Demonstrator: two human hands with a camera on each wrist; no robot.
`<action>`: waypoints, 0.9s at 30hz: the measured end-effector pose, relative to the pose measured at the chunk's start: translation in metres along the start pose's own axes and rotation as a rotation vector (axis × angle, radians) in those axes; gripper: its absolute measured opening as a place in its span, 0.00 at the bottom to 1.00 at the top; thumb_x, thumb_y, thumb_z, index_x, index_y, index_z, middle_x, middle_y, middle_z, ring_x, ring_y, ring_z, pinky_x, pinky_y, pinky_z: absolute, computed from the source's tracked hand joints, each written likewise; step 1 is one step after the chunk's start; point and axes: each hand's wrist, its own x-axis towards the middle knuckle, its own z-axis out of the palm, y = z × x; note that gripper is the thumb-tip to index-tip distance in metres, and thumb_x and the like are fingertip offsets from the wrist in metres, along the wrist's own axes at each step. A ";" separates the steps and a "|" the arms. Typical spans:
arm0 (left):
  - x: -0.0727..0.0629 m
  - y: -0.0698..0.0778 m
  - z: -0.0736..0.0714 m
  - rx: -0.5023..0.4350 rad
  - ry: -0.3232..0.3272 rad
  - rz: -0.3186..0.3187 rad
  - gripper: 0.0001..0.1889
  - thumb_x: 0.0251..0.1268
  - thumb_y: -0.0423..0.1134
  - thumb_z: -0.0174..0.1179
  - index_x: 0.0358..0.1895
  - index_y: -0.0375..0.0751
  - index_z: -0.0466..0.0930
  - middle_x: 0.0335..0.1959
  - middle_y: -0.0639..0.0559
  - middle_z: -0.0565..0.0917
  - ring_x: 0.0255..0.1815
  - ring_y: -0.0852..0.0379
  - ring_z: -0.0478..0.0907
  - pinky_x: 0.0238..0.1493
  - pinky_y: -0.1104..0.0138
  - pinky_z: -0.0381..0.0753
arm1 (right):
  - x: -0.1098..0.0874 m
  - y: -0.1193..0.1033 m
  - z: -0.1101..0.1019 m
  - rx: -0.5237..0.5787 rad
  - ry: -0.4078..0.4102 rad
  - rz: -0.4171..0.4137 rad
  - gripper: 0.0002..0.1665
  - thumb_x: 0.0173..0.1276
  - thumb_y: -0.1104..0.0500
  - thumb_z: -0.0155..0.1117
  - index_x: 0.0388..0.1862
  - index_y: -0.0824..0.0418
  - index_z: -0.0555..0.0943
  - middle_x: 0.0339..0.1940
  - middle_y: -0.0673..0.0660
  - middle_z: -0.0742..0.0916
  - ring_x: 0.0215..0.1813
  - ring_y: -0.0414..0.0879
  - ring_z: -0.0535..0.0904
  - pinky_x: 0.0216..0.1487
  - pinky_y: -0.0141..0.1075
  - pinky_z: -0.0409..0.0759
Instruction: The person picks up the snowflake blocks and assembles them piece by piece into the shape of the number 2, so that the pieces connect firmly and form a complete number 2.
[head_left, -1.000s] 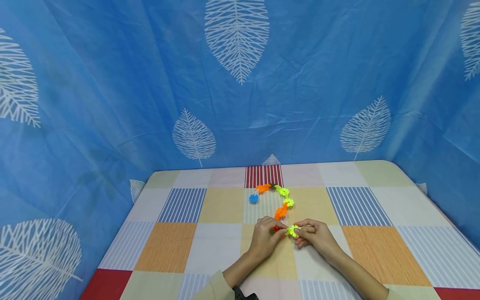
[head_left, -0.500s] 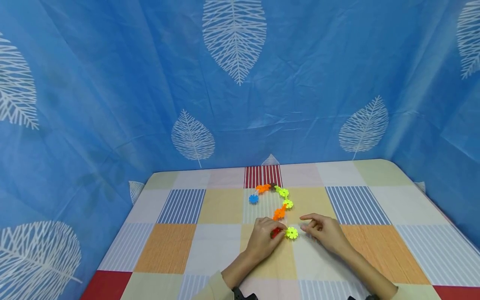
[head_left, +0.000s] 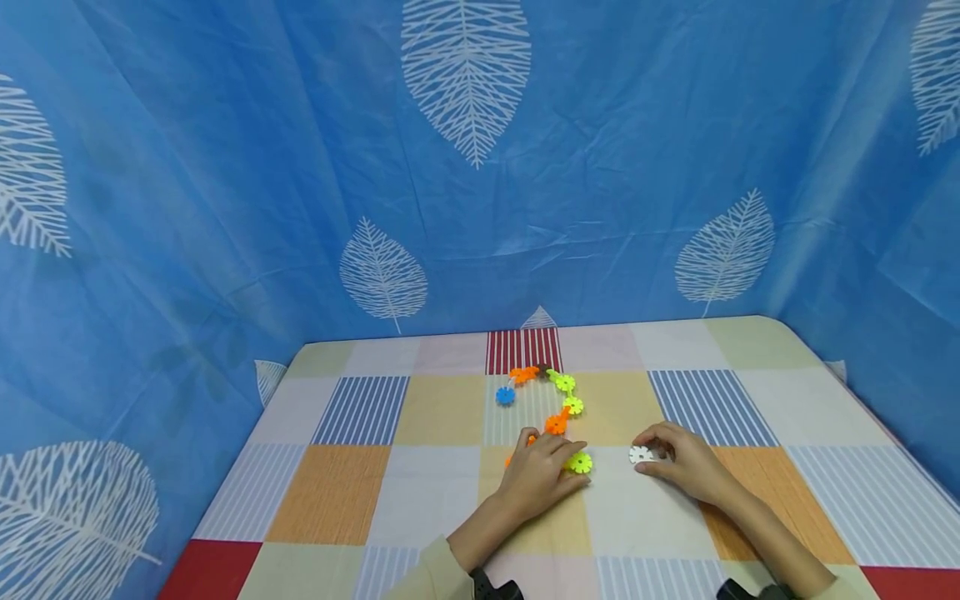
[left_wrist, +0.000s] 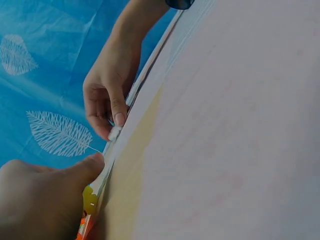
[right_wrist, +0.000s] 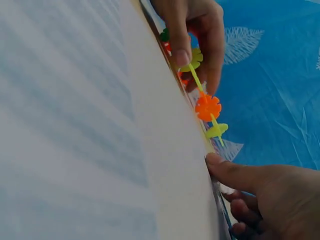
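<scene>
My right hand (head_left: 690, 468) pinches a white snowflake-shaped disc (head_left: 640, 454) low over the table, between thumb and fingertips. To its left, my left hand (head_left: 534, 479) lies over the near end of a chain of interlocking plastic flower discs, fingers spread. A yellow-green disc (head_left: 581, 463) shows between its thumb and index finger. Beyond it the chain curves away through an orange disc (head_left: 556, 424), more yellow-green ones and a dark one to a blue disc (head_left: 506, 396). My left palm hides part of the chain. In the left wrist view, the white disc (left_wrist: 115, 133) sits at the right hand's fingertips.
A patchwork-patterned cloth (head_left: 442, 483) covers the table. Blue curtains with white leaf prints (head_left: 480, 258) stand behind and at both sides. A dark wrist strap (head_left: 495, 586) shows at the bottom edge.
My right hand has let go of the yellow-green disc, moved right and taken hold of the white disc. My left hand has loosened its pinch and spread over the chain's near end.
</scene>
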 end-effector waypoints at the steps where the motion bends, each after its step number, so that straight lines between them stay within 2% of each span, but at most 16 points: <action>1: 0.000 0.000 0.000 0.004 -0.002 0.002 0.22 0.54 0.59 0.62 0.48 0.51 0.82 0.39 0.61 0.81 0.42 0.66 0.76 0.46 0.64 0.65 | 0.000 -0.002 0.002 0.021 0.010 0.007 0.16 0.49 0.60 0.74 0.37 0.57 0.79 0.26 0.43 0.77 0.24 0.34 0.68 0.22 0.29 0.68; 4: 0.000 0.000 0.002 -0.009 0.004 -0.011 0.19 0.54 0.57 0.63 0.45 0.52 0.83 0.37 0.62 0.82 0.41 0.66 0.76 0.45 0.65 0.66 | 0.002 -0.008 0.011 0.152 0.035 0.018 0.14 0.51 0.63 0.72 0.36 0.59 0.77 0.22 0.45 0.78 0.21 0.35 0.71 0.19 0.29 0.71; 7: -0.001 -0.001 0.003 -0.060 0.023 -0.044 0.18 0.53 0.55 0.64 0.44 0.51 0.84 0.37 0.61 0.82 0.40 0.66 0.77 0.46 0.66 0.67 | 0.005 -0.016 0.024 0.310 0.051 -0.002 0.12 0.54 0.67 0.69 0.38 0.62 0.78 0.25 0.51 0.82 0.22 0.39 0.77 0.21 0.31 0.76; 10: -0.001 -0.002 0.004 -0.103 0.051 -0.070 0.18 0.52 0.54 0.66 0.44 0.51 0.84 0.36 0.60 0.83 0.39 0.67 0.77 0.46 0.67 0.68 | 0.009 -0.024 0.034 0.383 0.069 -0.039 0.12 0.57 0.68 0.67 0.41 0.63 0.80 0.27 0.53 0.84 0.23 0.42 0.80 0.23 0.33 0.79; 14: -0.001 -0.003 0.005 -0.118 0.066 -0.080 0.18 0.52 0.53 0.66 0.44 0.50 0.84 0.37 0.60 0.83 0.38 0.67 0.77 0.46 0.68 0.68 | 0.011 -0.029 0.041 0.366 0.110 -0.031 0.10 0.57 0.67 0.67 0.39 0.61 0.82 0.26 0.53 0.85 0.23 0.42 0.80 0.24 0.33 0.79; 19: -0.001 -0.002 0.005 -0.131 0.050 -0.097 0.17 0.52 0.53 0.66 0.44 0.51 0.84 0.37 0.61 0.83 0.39 0.67 0.77 0.46 0.69 0.68 | 0.013 -0.041 0.038 0.366 0.115 -0.013 0.10 0.55 0.71 0.66 0.37 0.63 0.82 0.26 0.56 0.85 0.23 0.46 0.81 0.24 0.33 0.80; 24: 0.000 -0.001 0.004 -0.127 0.033 -0.085 0.17 0.52 0.55 0.65 0.44 0.52 0.84 0.36 0.62 0.83 0.38 0.67 0.77 0.46 0.69 0.67 | 0.014 -0.059 0.030 0.336 0.114 -0.050 0.09 0.53 0.73 0.67 0.33 0.65 0.82 0.28 0.57 0.85 0.28 0.46 0.82 0.29 0.31 0.80; 27: 0.000 -0.002 0.004 -0.125 0.024 -0.074 0.17 0.52 0.55 0.65 0.43 0.53 0.84 0.36 0.62 0.82 0.38 0.68 0.76 0.46 0.70 0.67 | 0.015 -0.062 0.030 0.329 0.111 -0.089 0.09 0.52 0.74 0.67 0.31 0.64 0.82 0.29 0.57 0.85 0.30 0.45 0.82 0.31 0.30 0.80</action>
